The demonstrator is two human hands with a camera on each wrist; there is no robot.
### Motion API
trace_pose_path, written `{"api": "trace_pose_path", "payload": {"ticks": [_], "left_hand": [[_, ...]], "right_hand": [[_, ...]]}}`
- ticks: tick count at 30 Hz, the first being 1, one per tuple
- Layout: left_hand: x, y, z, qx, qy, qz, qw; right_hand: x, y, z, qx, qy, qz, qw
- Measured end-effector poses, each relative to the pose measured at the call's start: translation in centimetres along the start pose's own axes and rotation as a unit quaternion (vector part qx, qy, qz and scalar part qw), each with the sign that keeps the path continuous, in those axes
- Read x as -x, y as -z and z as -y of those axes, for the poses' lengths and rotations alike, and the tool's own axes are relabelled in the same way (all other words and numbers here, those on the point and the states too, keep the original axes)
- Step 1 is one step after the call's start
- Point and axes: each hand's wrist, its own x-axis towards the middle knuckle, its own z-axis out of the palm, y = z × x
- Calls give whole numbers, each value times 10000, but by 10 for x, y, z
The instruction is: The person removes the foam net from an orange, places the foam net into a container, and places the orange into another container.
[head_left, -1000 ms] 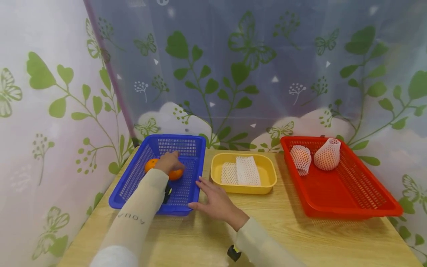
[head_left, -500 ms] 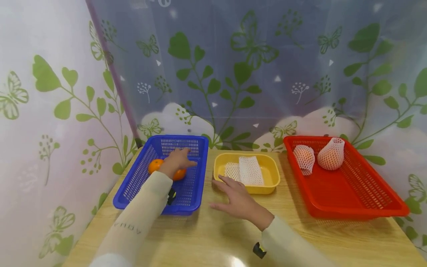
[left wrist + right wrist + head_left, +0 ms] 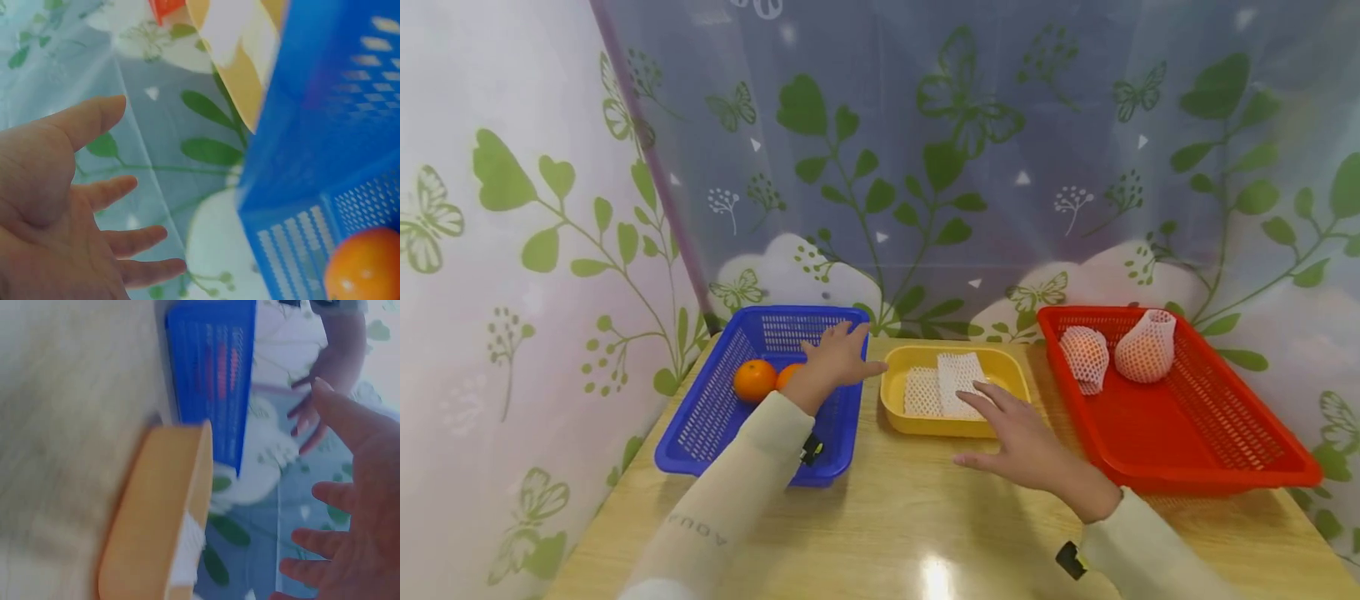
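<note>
My left hand (image 3: 833,362) hovers above the right side of the blue basket (image 3: 700,425), fingers spread and holding nothing. Inside that basket lie two oranges (image 3: 755,381), one partly covered by my left hand and wrist. My right hand (image 3: 1026,442) is in the air at the front right of the yellow tray (image 3: 917,427), its fingers apart and nothing in them. White foam net sleeves (image 3: 958,375) lie in the tray, with the right fingertips in front of them in the head view. The left wrist view shows one orange (image 3: 365,269) in the basket's corner.
At the right stands a red basket (image 3: 1157,433) with two fruits (image 3: 1144,350) in white foam nets at its far left. All the containers rest on a wooden table (image 3: 880,525). A printed curtain (image 3: 880,167) hangs behind the table, and another covers the left side.
Both hands have moved right. The left has risen from over the oranges to the blue basket's right side; the right has left that basket's edge and reached the yellow tray's front right.
</note>
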Motion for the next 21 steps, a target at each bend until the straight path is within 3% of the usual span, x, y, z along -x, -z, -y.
{"api": "trace_pose_path", "payload": {"ticks": [11, 21], "left_hand": [[17, -13, -46, 236, -776, 124, 9966], [25, -40, -81, 344, -1105, 212, 9931]], "right_hand": [[25, 57, -46, 37, -805, 15, 9968], [37, 80, -79, -327, -1526, 325, 9872]]}}
